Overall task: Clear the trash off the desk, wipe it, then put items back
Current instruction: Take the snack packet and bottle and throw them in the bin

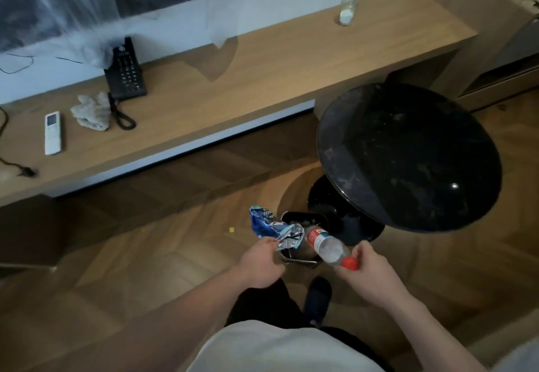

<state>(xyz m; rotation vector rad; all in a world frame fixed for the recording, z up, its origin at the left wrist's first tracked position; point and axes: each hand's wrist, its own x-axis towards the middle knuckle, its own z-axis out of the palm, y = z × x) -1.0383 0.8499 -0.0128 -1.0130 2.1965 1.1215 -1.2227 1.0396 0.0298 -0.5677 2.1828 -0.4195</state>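
Person stands over small bin (297,220) on wood floor beside black round stool (408,155). Left hand (262,263) pinches crumpled blue-and-silver snack wrapper (274,227); right hand (370,269) grips clear plastic bottle (326,244) near its red cap, both items above bin mouth. On desk (233,74) behind: grey rag (92,110), white remote (53,132), black phone (125,71), glass (347,11)

The desk (262,59) was smooth matt wood, like the herringbone floor (145,255). The round table (408,155) had a glossy black top. The wrapper (275,227) was crinkled shiny foil, the bottle (328,246) clear plastic, the rag (92,110) rough grey cloth.
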